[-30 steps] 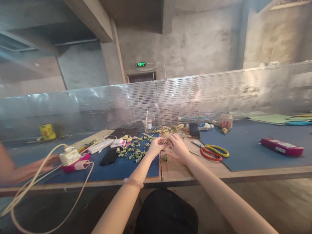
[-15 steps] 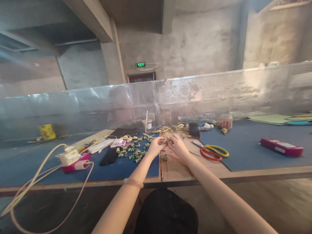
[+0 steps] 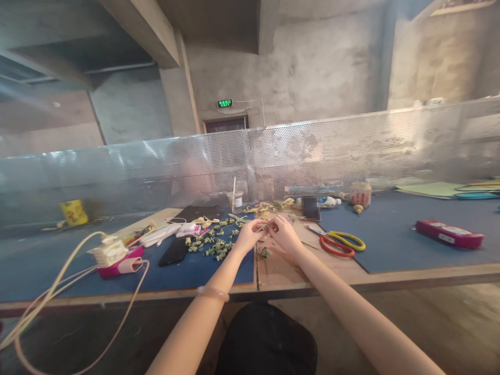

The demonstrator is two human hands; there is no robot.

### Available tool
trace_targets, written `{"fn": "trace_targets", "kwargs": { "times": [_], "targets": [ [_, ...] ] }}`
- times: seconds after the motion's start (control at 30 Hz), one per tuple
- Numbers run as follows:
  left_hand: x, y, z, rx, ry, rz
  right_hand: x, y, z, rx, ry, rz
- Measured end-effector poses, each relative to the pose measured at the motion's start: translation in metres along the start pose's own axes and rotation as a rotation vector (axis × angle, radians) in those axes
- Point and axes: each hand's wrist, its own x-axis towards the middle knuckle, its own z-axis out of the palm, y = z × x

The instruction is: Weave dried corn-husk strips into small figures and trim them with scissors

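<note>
My left hand (image 3: 249,235) and my right hand (image 3: 284,233) meet over the middle of the table (image 3: 312,281), fingers pinched together around a small greenish folded piece (image 3: 267,226) held between them. Just to the left lies a scatter of several small green folded pieces (image 3: 214,244) on the blue mat (image 3: 187,273). One more green piece (image 3: 265,253) rests on the brown board under my wrists. Red and yellow scissors (image 3: 340,243) lie to the right of my right hand.
A black phone (image 3: 174,250), white packets (image 3: 158,234) and a pink power strip with a cream cable (image 3: 117,258) sit at left. A plastic cup (image 3: 236,199), a bottle (image 3: 327,201), a pink case (image 3: 448,234) and a yellow can (image 3: 74,212) stand before the perforated metal screen (image 3: 351,151).
Another person's arm at the far left edge has withdrawn out of view. My two hands stay together, fingers shifting slightly on the small piece.
</note>
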Motion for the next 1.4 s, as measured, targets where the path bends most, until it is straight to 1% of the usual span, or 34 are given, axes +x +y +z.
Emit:
{"fn": "trace_targets", "kwargs": {
  "times": [0.2, 0.33, 0.4, 0.5, 0.57, 0.63, 0.73, 0.8, 0.9, 1.0, 1.07, 1.17, 1.23, 1.33, 1.4],
  "targets": [
    [0.000, 0.001, 0.000, -0.027, -0.022, -0.010, 0.001, -0.004, -0.002, 0.013, 0.011, 0.055],
    [0.000, -0.001, 0.000, -0.046, -0.040, -0.002, 0.002, -0.006, -0.003, 0.061, 0.026, 0.130],
    [0.001, -0.003, 0.000, -0.033, -0.023, -0.005, 0.003, -0.006, -0.003, 0.111, 0.015, 0.180],
    [0.003, -0.008, 0.000, 0.008, 0.040, -0.007, 0.003, -0.007, -0.005, 0.201, -0.033, 0.259],
    [0.004, -0.011, 0.000, 0.031, 0.059, 0.003, 0.003, -0.008, -0.006, 0.233, -0.067, 0.295],
    [0.004, -0.012, 0.000, 0.047, 0.053, 0.020, 0.004, -0.009, -0.008, 0.234, -0.084, 0.294],
    [0.004, -0.013, 0.000, 0.054, 0.043, 0.048, 0.004, -0.009, -0.009, 0.245, -0.086, 0.248],
    [0.004, -0.013, 0.000, 0.050, 0.036, 0.058, 0.005, -0.009, -0.009, 0.295, -0.092, 0.261],
    [0.004, -0.011, 0.000, 0.047, 0.028, 0.055, 0.006, -0.010, -0.010, 0.401, -0.138, 0.325],
    [0.004, -0.009, 0.000, 0.047, 0.024, 0.034, 0.006, -0.010, -0.011, 0.493, -0.172, 0.340],
    [0.003, -0.008, 0.000, 0.040, 0.023, 0.021, 0.006, -0.010, -0.011, 0.549, -0.169, 0.373],
    [0.002, -0.006, 0.000, 0.015, 0.032, 0.000, 0.007, -0.008, -0.010, 0.666, -0.166, 0.462],
    [0.001, -0.004, 0.000, -0.011, 0.043, -0.023, 0.007, -0.006, -0.009, 0.756, -0.141, 0.533],
    [0.000, -0.003, 0.000, -0.041, 0.041, -0.055, 0.008, -0.002, -0.007, 0.823, -0.088, 0.638],
    [0.000, -0.003, 0.000, -0.059, 0.032, -0.074, 0.008, -0.001, -0.006, 0.873, -0.088, 0.656]
  ]
}}
